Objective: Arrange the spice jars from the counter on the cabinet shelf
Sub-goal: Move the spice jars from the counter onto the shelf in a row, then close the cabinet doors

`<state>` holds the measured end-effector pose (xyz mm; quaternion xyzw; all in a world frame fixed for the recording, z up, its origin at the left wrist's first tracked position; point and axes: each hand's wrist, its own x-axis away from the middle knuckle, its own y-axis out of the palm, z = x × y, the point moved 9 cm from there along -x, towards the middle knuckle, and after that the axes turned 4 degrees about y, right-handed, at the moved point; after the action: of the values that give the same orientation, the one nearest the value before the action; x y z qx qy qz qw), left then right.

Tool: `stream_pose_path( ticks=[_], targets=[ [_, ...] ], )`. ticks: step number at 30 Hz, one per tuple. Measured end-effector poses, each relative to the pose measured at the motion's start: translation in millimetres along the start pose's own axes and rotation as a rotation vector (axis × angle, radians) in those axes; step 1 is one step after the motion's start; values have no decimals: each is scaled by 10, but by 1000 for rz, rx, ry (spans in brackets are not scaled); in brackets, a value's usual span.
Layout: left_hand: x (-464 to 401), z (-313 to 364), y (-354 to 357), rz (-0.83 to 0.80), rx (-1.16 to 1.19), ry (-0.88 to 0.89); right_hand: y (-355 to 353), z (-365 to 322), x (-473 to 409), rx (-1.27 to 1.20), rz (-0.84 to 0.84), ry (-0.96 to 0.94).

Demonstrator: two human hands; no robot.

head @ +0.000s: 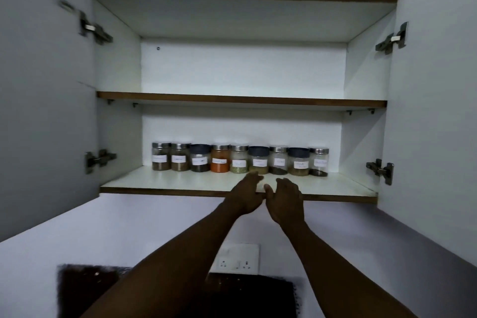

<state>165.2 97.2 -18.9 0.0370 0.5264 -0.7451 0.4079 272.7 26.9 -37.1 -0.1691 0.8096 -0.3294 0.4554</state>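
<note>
Spice jars (240, 160) are all lined up along the back of the lower cabinet shelf (165, 181), nine of them in one row, labels facing out. Only got the head view, so that's what I'm going on.

Both hands are empty. My left hand (246, 195) is reaching over the shelf's front edge with fingers loosely spread, fingertips close to the dark-lidded jar (258, 160) in the middle of the row, though I can't tell if they actually touch it. My right hand (285, 199) sits right beside it, open and relaxed, thumbs nearly meeting, gripping nothing. The upper shelf (240, 98) looks bare, and both cabinet doors are swung wide open.

I can't see any jars on the dark worktop (87, 289) at the bottom of the frame, so my guess is the task's basically at the final tidy-up stage.

If I'm nudging the row straight, I'd push low on the jar bodies, not the lids, so nothing tips. Small taps with the fingertips, one jar at a time, keeping neighbours snug and labels forward. The orange jar (220, 159) looks a hair taller than its neighbours, so I'd watch it doesn't wobble.
</note>
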Motion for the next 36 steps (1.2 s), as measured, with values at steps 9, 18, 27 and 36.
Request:
stream_pose_path(
  ticks=[9,18,27,36],
  targets=[
    [1776,-476,-2046,494,-239,72,-615,-2417,1025,-260,156,-280],
    [3490,-539,-3458,713,-543,-37,-1016,-4020,2231,-459,89,-369],
    [4820,-273,-4692,1276,-469,-416,-1721,-5100,3041,-681,18,-577],
    [4721,-134,-4310,1346,-93,-273,-2057,-4695,3055,-834,112,-636]
  ],
)
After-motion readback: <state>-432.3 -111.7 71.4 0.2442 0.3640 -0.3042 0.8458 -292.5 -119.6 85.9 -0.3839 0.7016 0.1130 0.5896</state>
